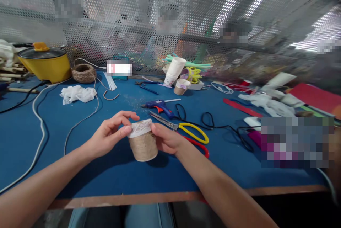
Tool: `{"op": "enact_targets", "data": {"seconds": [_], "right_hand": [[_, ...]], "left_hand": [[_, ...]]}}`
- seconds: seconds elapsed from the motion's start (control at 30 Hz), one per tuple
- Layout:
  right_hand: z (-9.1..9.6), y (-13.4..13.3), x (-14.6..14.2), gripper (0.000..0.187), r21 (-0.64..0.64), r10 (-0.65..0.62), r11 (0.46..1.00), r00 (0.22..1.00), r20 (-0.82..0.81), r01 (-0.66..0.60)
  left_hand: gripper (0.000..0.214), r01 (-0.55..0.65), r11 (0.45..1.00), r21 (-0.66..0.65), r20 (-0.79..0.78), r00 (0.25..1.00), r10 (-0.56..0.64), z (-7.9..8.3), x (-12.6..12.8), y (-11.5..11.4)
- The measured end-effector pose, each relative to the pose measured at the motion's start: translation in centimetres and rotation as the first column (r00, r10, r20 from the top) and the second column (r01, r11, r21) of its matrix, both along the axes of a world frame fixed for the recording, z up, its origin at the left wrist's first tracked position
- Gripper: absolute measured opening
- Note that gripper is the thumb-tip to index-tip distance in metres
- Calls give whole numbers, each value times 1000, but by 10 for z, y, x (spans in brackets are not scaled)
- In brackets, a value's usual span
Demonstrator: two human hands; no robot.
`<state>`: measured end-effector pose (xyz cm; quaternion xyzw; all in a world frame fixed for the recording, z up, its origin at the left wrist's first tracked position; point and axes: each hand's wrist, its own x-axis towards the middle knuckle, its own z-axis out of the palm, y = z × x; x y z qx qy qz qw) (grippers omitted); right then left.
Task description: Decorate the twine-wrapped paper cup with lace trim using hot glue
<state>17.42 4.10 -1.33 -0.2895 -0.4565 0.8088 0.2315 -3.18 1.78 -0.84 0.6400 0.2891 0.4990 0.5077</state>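
A small paper cup [144, 147] wrapped in brown twine is tilted a little above the blue table, in front of me. White lace [140, 127] circles its upper part. My right hand [166, 137] grips the cup from the right, with its thumb on the lace and its other fingers mostly hidden behind. At the left edge of the lace, my left hand [113, 132] presses with its thumb while its index finger curves over the rim. Just beyond the cup lie scissors [177, 125] with one yellow and one red handle, and a blue glue gun [161, 107].
The glue gun's black cord [221, 125] runs right across the table [87, 174]. At the back left are a yellow pot [48, 66], a twine roll [84, 73] and crumpled white material [77, 94]. Stacked paper cups [176, 69] and a smaller wrapped cup [182, 86] stand at the back.
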Motion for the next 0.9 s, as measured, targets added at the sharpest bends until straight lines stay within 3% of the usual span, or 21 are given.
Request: {"op": "enact_targets", "data": {"seconds": [0.13,0.27,0.37,0.5,0.6,0.7,0.77,0.8,0.83,0.9], "right_hand": [[4,0,-4,52,-99,1,995,1000,-9,-2],[4,2,-6,61,-99,-4,995,996,-89,-4],[3,1,-4,55,-45,8,999,989,-150,-15],[5,-2,-3,54,-7,-71,997,984,-166,71],[9,-3,-5,62,50,-106,992,981,-162,115],[12,-5,-7,65,79,-138,986,982,-128,149],[12,-8,-9,68,95,-183,977,980,-82,191],[12,-9,-10,69,110,-201,972,978,-57,206],[12,-10,-10,69,130,-209,969,977,-34,211],[10,-11,-12,69,179,-205,963,979,5,201]], "left_hand": [[24,111,975,-193,189,979,-74,-5,0,4],[19,160,950,-267,293,953,-78,-6,-3,8],[18,169,950,-262,283,955,-92,-7,-5,12],[20,104,975,-198,169,983,-71,-12,-11,18],[18,41,995,-94,5,999,-41,-13,-15,22],[26,-134,975,176,-165,973,164,-8,-17,19],[39,-230,853,468,-236,898,372,-2,-16,14],[41,-218,779,587,-272,854,443,1,-15,11],[38,-178,728,662,-303,825,477,4,-13,8],[29,-72,676,733,-362,801,477,8,-10,3]]}}
